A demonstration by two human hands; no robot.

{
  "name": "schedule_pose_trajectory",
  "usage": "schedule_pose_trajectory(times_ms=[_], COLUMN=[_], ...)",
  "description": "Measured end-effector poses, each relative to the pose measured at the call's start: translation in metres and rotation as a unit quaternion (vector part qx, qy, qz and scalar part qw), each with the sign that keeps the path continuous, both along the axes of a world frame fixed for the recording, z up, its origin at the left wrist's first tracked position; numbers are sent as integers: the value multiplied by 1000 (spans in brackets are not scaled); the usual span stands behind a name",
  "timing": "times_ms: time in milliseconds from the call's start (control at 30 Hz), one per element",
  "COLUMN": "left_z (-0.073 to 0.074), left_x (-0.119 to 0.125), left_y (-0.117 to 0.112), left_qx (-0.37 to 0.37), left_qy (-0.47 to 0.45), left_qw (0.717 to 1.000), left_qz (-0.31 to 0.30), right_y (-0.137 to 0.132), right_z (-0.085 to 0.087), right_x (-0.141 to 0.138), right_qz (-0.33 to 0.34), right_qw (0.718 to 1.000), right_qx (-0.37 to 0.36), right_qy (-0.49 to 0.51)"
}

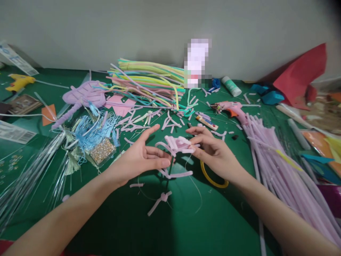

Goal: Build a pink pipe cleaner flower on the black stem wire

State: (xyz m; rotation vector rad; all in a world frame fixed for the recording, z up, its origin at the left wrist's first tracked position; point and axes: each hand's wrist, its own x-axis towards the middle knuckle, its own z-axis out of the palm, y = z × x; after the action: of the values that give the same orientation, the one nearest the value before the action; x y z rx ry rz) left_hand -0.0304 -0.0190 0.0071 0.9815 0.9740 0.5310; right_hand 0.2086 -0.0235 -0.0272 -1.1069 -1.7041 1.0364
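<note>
A flower made of pale pink pipe cleaners [177, 144] stands on a thin dark stem [167, 181] over the green table [186, 220]. My right hand [213, 151] pinches the flower head's right side with thumb and fingers. My left hand [141, 156] is just left of the flower, fingers stretched out and apart, fingertips close to the stem and a pink leaf loop [176, 174]. A second pink twist [160, 201] sits lower on the stem.
A pile of coloured pipe cleaners [149, 81] lies at the back. Long pale pink pipe cleaners [277, 156] lie to the right, with a pink glue gun [229, 106] behind them. A yellow ring [213, 179] lies under my right wrist. Blue tassels [87, 131] and clear sleeves lie left.
</note>
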Motion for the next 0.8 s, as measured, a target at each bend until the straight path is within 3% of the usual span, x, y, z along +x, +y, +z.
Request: schedule_pose_trajectory(times_ms=[67, 167, 233, 367, 500, 600, 800], left_z=[1, 1, 0, 0, 3, 2, -4], left_x=[-1, 0, 0, 2, 3, 4, 9], left_y=[2, 3, 3, 2, 1, 1, -1], left_qx=[24, 32, 31, 29, 39, 36, 42], left_qy=[12, 15, 10, -17, -22, -22, -21], left_qw=[1000, 999, 998, 996, 992, 993, 993], left_qz=[9, 25, 47, 88, 114, 109, 111], right_y=[-3, -9, -14, -20, -21, -20, -12], right_z=[-1, 1, 6, 18, 25, 25, 22], right_x=[-3, -9, -14, -22, -29, -30, -24], right_qz=[-12, -134, -193, -102, -59, -61, -75], right_qw=[999, 991, 980, 960, 922, 920, 932], right_qx=[-2, 1, -45, -241, -346, -355, -284], right_qy=[-33, -16, 26, 104, 164, 152, 212])
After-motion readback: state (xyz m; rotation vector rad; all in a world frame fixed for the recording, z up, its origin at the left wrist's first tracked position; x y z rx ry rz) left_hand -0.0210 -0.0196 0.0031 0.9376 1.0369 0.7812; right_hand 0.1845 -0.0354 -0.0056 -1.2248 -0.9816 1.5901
